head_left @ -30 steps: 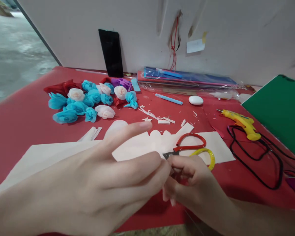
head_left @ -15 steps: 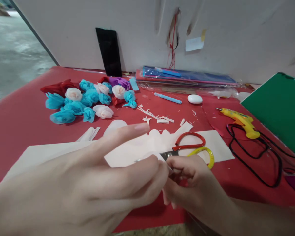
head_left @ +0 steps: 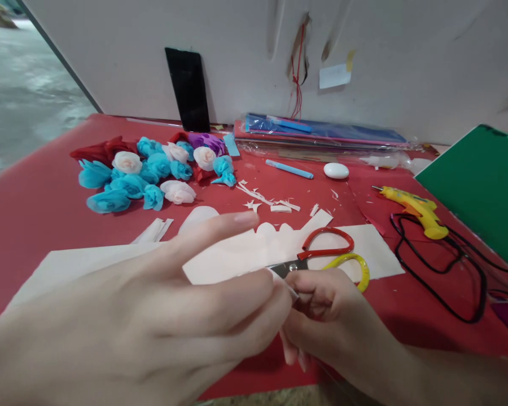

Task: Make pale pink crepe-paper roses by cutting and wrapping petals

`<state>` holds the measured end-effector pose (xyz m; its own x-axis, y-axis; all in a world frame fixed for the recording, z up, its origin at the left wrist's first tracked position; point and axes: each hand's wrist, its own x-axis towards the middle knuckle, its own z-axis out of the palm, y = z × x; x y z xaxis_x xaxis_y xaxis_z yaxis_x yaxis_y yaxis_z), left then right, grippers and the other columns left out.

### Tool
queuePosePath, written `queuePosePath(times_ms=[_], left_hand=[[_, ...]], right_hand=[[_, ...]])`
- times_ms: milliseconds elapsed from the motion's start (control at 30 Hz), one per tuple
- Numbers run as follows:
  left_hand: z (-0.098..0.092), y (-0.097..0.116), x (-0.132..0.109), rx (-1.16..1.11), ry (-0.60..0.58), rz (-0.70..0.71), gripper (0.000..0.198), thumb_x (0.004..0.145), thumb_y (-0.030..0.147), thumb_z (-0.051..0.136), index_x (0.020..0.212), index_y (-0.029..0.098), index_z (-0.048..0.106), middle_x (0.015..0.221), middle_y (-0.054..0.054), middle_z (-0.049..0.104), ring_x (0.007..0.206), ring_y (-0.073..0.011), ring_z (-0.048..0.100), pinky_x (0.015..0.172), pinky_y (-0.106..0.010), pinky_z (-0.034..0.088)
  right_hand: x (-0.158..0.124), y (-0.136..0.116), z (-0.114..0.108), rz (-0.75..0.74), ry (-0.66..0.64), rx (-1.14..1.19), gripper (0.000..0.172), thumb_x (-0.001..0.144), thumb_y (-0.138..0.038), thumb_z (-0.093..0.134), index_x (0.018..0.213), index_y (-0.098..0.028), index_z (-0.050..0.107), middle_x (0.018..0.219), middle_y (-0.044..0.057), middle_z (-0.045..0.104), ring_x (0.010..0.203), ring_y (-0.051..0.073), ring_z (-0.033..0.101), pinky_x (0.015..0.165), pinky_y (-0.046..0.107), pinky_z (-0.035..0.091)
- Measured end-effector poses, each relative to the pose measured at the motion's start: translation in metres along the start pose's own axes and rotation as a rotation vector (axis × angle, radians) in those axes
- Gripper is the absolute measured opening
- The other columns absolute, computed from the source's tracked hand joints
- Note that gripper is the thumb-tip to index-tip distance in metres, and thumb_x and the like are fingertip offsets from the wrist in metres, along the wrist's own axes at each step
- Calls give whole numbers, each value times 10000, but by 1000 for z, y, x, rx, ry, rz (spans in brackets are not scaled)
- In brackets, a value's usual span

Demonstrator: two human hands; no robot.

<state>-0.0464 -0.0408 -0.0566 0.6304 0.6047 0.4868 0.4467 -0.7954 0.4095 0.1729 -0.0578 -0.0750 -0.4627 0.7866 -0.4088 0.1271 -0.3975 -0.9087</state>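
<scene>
Close to the camera, my left hand (head_left: 182, 304) stretches its index finger outward while the other fingers close on a small piece of white paper (head_left: 287, 286). My right hand (head_left: 334, 321) meets it from the right, its thumb and fingertips pinched at the same paper's edge. Most of that piece is hidden behind the fingers. Scissors (head_left: 295, 266) with one red and one yellow handle lie just beyond my right hand. Under them is a larger white paper sheet (head_left: 228, 254), with rounded white paper cutouts (head_left: 198, 216) near its far edge.
Blue, white, red and purple paper flowers (head_left: 152, 169) are heaped at the back left. Beyond the sheet lie paper scraps (head_left: 258, 194), a blue pen (head_left: 289, 168) and a white oval object (head_left: 336, 171). A yellow glue gun (head_left: 415, 211) with a looped black cord is on the right.
Both hands stay almost in place. The white paper between them has turned slightly and shows less above my left fingers.
</scene>
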Motion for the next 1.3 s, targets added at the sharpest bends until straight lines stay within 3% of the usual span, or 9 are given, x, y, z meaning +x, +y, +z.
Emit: queuePosePath(times_ms=[100,167,300,433,667,900,1000,1167,1300], left_hand=[[-1,0,2,220,-110,320,397,873,96,458,1163,267,668,1154,57,707,1063,-179,692,1282,-394,164],[-2,0,4,335,-106,412,387,885,59,408,1065,234,702,1097,46,720,976,-143,709,1284,-350,24],[-2,1,10,352,-83,465,461,864,-48,348,859,229,716,1086,57,724,878,-76,690,1292,-360,34],[0,1,12,356,-53,500,443,891,-42,367,832,212,725,1051,45,716,860,-80,669,1300,-418,75],[-1,-1,11,413,-26,497,404,919,55,459,636,267,655,1071,99,697,940,-95,612,1294,-431,152],[-5,-5,10,341,141,357,198,943,134,527,892,246,683,1069,79,676,1020,-98,570,1243,-410,281],[-8,-9,8,405,110,361,192,874,58,595,964,216,658,1076,50,667,1069,-137,549,1243,-416,267],[-10,-7,8,349,77,281,196,828,210,696,1003,208,607,1017,3,646,1086,-177,526,1271,-451,196],[-6,2,8,344,180,173,154,790,121,710,871,206,610,1016,-9,646,1048,-179,542,1267,-459,215]], right_hand=[[0,0,1,28,-16,29,216,751,-299,630,602,-183,523,460,-42,529,384,42,452,392,139,363],[1,0,0,55,-33,63,232,747,-302,649,599,-181,518,462,-40,538,376,35,448,383,130,346],[0,0,-1,89,-70,128,248,753,-311,669,609,-174,522,475,-42,548,357,19,431,361,117,324],[-2,0,0,99,-100,160,241,769,-289,675,621,-165,530,473,-52,542,360,11,428,364,103,320],[2,-3,0,111,-104,209,261,753,-301,734,637,-158,549,473,-47,565,362,21,447,370,109,345],[2,-2,-2,44,-64,337,239,816,-303,712,691,-135,597,500,-34,607,362,34,486,391,126,398],[2,2,-1,19,-88,414,225,839,-307,686,717,-134,611,494,-35,606,363,39,492,399,130,415],[2,4,1,2,-112,466,242,844,-335,685,730,-129,632,482,-41,598,350,36,488,395,123,422],[2,1,3,-36,-44,433,245,850,-320,708,725,-122,633,501,-31,635,383,29,532,425,102,437]])
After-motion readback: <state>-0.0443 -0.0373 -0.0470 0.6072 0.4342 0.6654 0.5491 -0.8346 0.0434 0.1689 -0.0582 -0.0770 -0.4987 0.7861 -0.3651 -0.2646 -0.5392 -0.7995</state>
